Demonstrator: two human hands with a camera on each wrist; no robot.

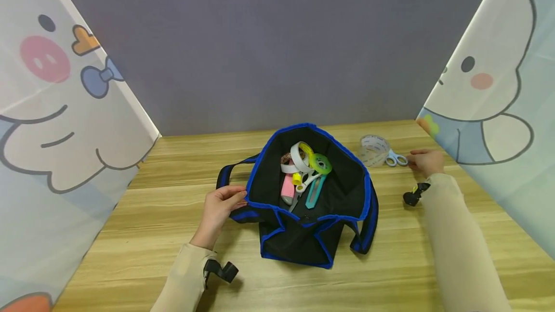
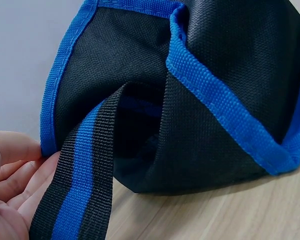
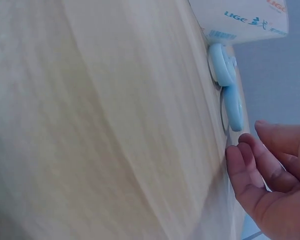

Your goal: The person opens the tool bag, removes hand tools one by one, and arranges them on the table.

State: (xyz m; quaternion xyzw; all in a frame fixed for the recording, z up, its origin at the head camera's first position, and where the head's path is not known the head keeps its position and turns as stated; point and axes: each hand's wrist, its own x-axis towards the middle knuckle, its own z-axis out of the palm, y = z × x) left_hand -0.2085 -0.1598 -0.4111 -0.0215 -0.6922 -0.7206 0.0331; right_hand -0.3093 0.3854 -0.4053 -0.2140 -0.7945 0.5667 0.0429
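A black tool bag with blue trim stands with its mouth wide on the table. My left hand pinches the bag's left rim between thumb and fingers; the left wrist view shows the strap passing in front of those fingers. At the right, my right hand is beside the light blue handles of a pair of scissors, holding nothing. Its fingers are loosely bent, close to the handles. Next to the scissors is a roll of clear tape, which hides their blades.
Inside the bag lie white-handled scissors, a teal utility knife, a pink-handled tool, a green tape roll and other tape rolls. Printed panels flank the wooden table, with a grey panel behind.
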